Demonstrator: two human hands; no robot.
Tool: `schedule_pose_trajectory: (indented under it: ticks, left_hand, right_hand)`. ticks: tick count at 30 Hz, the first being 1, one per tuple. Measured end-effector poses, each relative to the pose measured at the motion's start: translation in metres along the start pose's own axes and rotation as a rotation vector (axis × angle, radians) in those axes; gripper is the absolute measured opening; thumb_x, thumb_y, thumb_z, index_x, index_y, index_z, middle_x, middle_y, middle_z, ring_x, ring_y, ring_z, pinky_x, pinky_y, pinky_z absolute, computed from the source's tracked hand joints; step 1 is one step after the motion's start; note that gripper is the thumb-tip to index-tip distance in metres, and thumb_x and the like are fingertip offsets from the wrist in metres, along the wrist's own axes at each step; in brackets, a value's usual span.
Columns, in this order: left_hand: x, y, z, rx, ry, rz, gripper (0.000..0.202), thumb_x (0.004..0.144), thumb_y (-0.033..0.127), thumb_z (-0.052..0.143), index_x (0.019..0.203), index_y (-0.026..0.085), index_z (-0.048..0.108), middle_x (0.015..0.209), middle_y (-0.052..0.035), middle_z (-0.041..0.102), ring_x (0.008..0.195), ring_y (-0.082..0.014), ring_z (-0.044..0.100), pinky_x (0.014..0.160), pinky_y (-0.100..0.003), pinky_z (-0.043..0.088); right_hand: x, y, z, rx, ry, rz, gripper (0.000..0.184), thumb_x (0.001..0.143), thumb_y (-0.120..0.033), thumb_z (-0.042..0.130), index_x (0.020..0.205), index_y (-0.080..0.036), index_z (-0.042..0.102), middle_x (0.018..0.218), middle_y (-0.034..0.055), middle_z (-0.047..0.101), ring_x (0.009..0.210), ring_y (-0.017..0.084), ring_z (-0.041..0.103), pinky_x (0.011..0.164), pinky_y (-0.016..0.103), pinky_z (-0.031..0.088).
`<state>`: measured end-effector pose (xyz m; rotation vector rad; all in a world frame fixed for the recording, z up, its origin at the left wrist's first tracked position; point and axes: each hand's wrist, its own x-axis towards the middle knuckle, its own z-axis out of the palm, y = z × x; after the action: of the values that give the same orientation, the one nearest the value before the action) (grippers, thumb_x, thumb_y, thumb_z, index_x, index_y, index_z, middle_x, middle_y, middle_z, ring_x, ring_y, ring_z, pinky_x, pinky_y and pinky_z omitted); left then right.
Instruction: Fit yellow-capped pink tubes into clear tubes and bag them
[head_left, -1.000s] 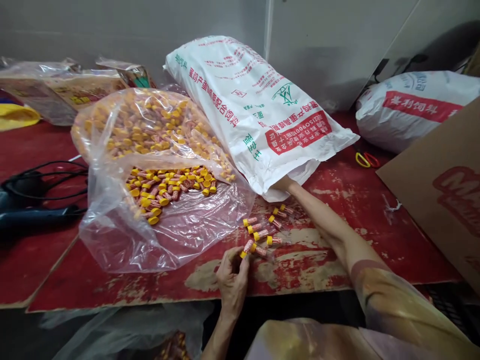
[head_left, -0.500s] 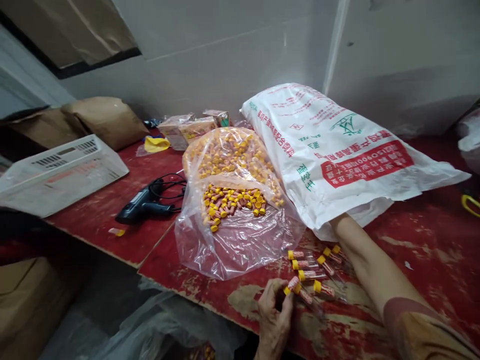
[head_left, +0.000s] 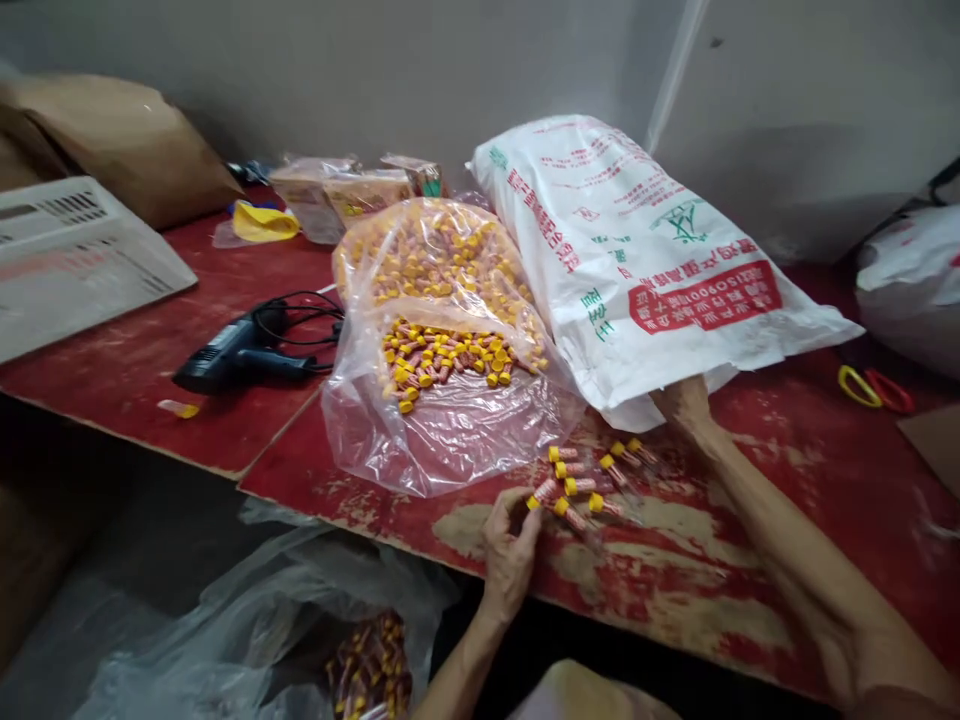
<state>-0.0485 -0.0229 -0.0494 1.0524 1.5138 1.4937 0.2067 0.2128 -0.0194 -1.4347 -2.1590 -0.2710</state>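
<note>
Near the table's front edge, my left hand point(head_left: 510, 560) is closed on a small yellow-capped vial point(head_left: 545, 491) between thumb and fingers. Several like vials, some apparently in clear sleeves, lie right beside it; one vial point(head_left: 604, 505) is to its right. My right hand point(head_left: 686, 402) reaches into the mouth of a white printed sack point(head_left: 600, 250); its fingers are hidden inside. Left of the sack, an open clear plastic bag point(head_left: 450, 440) holds a heap of yellow-capped vials point(head_left: 450, 355).
On the red table point(head_left: 285, 440) at left lie a dark heat-gun-like tool point(head_left: 232, 350) with a cord, and a white plastic crate point(head_left: 90, 260). Wrapped boxes point(head_left: 367, 195) stand behind. Yellow-and-red-handled scissors point(head_left: 860, 387) lie right. Below, a clear bag point(head_left: 247, 620) contains more vials.
My right hand has drawn partly out of the sack; its wrist and back now show. My left hand still pinches the vial. The camera view has shifted, showing more of the floor bag.
</note>
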Motion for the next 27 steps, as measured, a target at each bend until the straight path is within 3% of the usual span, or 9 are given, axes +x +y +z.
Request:
schedule_pose_trajectory:
  ticks: [3, 6, 9, 12, 15, 18, 23, 27]
  left_hand:
    - [0.002, -0.007, 0.000, -0.067, 0.017, -0.030, 0.025, 0.078, 0.034, 0.064, 0.097, 0.018, 0.062, 0.092, -0.0044, 0.063, 0.083, -0.0155, 0.061, 0.076, -0.027, 0.050]
    - [0.003, -0.007, 0.003, -0.114, 0.026, -0.064, 0.029, 0.076, 0.035, 0.067, 0.098, 0.018, 0.062, 0.090, -0.0032, 0.061, 0.078, -0.0138, 0.059, 0.072, -0.025, 0.050]
    - [-0.003, 0.006, 0.008, -0.141, -0.004, -0.074, 0.026, 0.075, 0.033, 0.068, 0.097, 0.020, 0.064, 0.091, -0.0018, 0.060, 0.078, -0.0117, 0.058, 0.072, -0.022, 0.049]
    - [-0.014, 0.023, 0.016, -0.146, -0.104, -0.041, 0.021, 0.075, 0.031, 0.069, 0.092, 0.020, 0.066, 0.096, -0.0021, 0.060, 0.084, -0.0125, 0.059, 0.076, -0.023, 0.049]
    - [-0.024, 0.032, 0.024, -0.190, -0.209, -0.044, 0.023, 0.074, 0.028, 0.070, 0.094, 0.019, 0.066, 0.095, -0.0031, 0.062, 0.089, -0.0146, 0.061, 0.081, -0.026, 0.049]
    - [-0.033, 0.032, 0.029, -0.284, -0.283, -0.124, 0.026, 0.074, 0.028, 0.069, 0.098, 0.018, 0.063, 0.091, -0.0037, 0.065, 0.085, -0.0155, 0.063, 0.079, -0.029, 0.050]
    - [-0.044, 0.033, 0.031, -0.188, -0.298, -0.047, 0.016, 0.079, 0.027, 0.065, 0.091, 0.018, 0.070, 0.091, -0.0050, 0.068, 0.087, -0.0168, 0.063, 0.083, -0.029, 0.049]
    - [-0.054, 0.034, 0.033, -0.087, -0.314, 0.060, 0.024, 0.086, 0.021, 0.053, 0.103, 0.020, 0.069, 0.099, -0.0063, 0.068, 0.094, -0.0170, 0.062, 0.087, -0.030, 0.048]
  right_hand:
    - [-0.039, 0.002, -0.028, 0.013, 0.110, 0.082, 0.036, 0.087, -0.043, 0.051, 0.103, -0.013, 0.064, 0.092, 0.0139, 0.066, 0.097, 0.029, 0.056, 0.088, 0.044, 0.041]
    - [-0.077, -0.017, -0.058, 0.246, 0.144, 0.041, 0.035, 0.087, -0.041, 0.053, 0.113, -0.019, 0.061, 0.093, 0.0085, 0.066, 0.088, 0.021, 0.059, 0.081, 0.035, 0.047]
    - [-0.109, -0.049, -0.078, 0.490, -0.016, -0.027, 0.035, 0.091, -0.033, 0.049, 0.123, -0.022, 0.055, 0.102, 0.0082, 0.064, 0.091, 0.017, 0.061, 0.077, 0.028, 0.050]
    - [-0.131, -0.080, -0.090, 0.590, -0.227, -0.103, 0.040, 0.092, -0.030, 0.045, 0.131, -0.022, 0.048, 0.117, 0.0105, 0.061, 0.105, 0.018, 0.059, 0.086, 0.031, 0.048]
    - [-0.145, -0.104, -0.099, 0.625, -0.406, -0.098, 0.042, 0.089, -0.031, 0.050, 0.129, -0.019, 0.049, 0.114, 0.0112, 0.063, 0.097, 0.018, 0.062, 0.082, 0.031, 0.049]
    - [-0.152, -0.120, -0.103, 0.639, -0.495, -0.067, 0.027, 0.086, -0.029, 0.054, 0.110, -0.016, 0.057, 0.096, 0.0090, 0.067, 0.076, 0.015, 0.062, 0.068, 0.026, 0.048]
    - [-0.157, -0.134, -0.098, 0.723, -0.454, -0.037, 0.017, 0.089, -0.030, 0.049, 0.095, -0.016, 0.057, 0.085, 0.0058, 0.066, 0.070, 0.013, 0.060, 0.064, 0.024, 0.046]
    - [-0.162, -0.149, -0.098, 0.746, -0.430, 0.177, 0.021, 0.092, -0.033, 0.043, 0.090, -0.017, 0.056, 0.077, 0.0025, 0.064, 0.067, 0.012, 0.059, 0.063, 0.022, 0.044]
